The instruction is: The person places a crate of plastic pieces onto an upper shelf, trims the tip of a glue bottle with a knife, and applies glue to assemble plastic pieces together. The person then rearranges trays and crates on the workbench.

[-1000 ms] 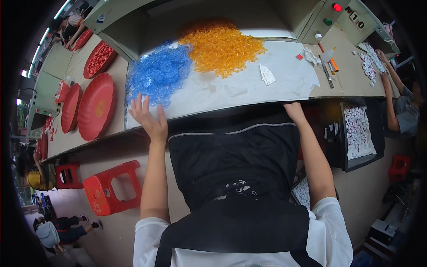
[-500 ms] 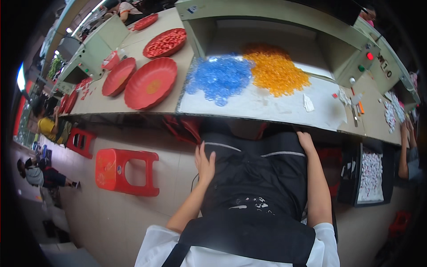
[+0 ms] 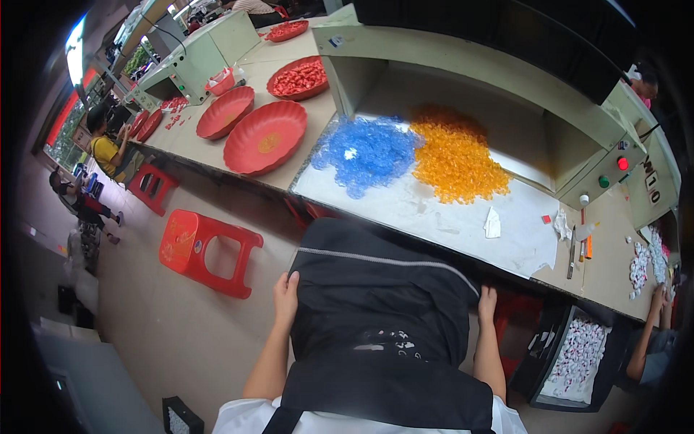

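A black apron (image 3: pixel 376 311) with a pale trim line is spread wide across my lap. My left hand (image 3: pixel 285 295) is closed at its left edge, with part of the fingers hidden by the cloth. At the opposite edge my right hand (image 3: pixel 488 305) is closed on the fabric, just below the table's front edge. Neither hand touches the table. On the white sheet (image 3: pixel 441 226) in front of me lie a heap of clear blue pieces (image 3: pixel 365 155) and, to its right, a heap of clear orange pieces (image 3: pixel 463 163).
Red dishes (image 3: pixel 266 137) stand at left on the table. A red stool (image 3: pixel 210 249) is on the floor. A pale green machine housing (image 3: pixel 463 58) rises behind the heaps. Thin tools (image 3: pixel 587 246) lie at right, above a black tray (image 3: pixel 575 362). Another person's arm (image 3: pixel 647 336) is far right.
My left hand has moved left and down, my right hand lower. The apron now stretches broad and flat between them. My view has tilted and turned.
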Demonstrator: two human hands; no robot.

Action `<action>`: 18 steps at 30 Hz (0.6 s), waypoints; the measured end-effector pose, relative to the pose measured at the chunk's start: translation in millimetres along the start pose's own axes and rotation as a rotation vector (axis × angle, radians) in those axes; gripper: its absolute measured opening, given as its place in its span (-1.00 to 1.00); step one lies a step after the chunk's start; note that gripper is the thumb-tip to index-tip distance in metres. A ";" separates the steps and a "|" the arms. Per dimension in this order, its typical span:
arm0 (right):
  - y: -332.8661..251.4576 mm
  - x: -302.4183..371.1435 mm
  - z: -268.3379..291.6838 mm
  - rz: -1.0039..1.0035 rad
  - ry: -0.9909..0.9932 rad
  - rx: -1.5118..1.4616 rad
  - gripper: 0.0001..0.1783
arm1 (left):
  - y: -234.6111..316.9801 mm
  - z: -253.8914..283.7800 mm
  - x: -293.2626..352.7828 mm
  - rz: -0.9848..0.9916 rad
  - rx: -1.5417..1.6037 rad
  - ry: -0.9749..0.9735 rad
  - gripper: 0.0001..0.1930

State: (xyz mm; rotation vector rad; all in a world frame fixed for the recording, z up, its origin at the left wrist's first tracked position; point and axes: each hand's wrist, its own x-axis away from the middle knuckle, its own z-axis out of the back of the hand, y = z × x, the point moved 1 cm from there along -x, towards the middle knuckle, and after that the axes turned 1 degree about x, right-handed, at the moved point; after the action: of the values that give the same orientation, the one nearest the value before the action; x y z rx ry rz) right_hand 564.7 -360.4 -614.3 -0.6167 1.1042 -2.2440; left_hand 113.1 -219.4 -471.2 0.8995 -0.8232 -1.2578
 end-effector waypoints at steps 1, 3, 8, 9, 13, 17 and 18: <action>20.1 0.6 3.7 -0.124 -0.189 0.079 -0.63 | -17.3 1.5 -2.2 0.006 -0.006 -0.008 -0.72; 96.7 36.1 -15.7 -0.181 -0.388 -0.092 -0.69 | -62.4 -19.0 -11.4 0.590 0.426 -0.237 -0.68; 24.7 41.6 1.5 -0.340 -0.667 0.315 -0.67 | -151.5 -112.3 -102.4 0.469 0.374 -0.411 -0.69; 53.3 21.6 -14.8 -0.338 -0.636 0.288 -0.67 | -150.9 -136.2 -139.4 0.419 0.374 -0.471 -0.69; -13.6 -73.1 -76.9 -0.227 -0.586 0.177 -0.65 | -134.3 -186.4 -294.8 0.179 0.371 -0.587 -0.70; 38.8 -71.9 -61.6 -0.252 -0.622 0.268 -0.63 | -179.2 -217.1 -264.5 0.179 0.452 -0.693 -0.70; 57.1 -35.3 -45.5 -0.301 -0.653 0.310 -0.62 | -220.9 -212.0 -218.4 0.228 0.473 -0.725 -0.70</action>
State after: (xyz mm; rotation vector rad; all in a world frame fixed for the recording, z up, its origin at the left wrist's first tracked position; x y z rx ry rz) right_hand 578.7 -340.6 -691.7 -1.3181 0.3489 -2.1308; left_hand 181.5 1.9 -767.4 0.6730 -1.8022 -1.2079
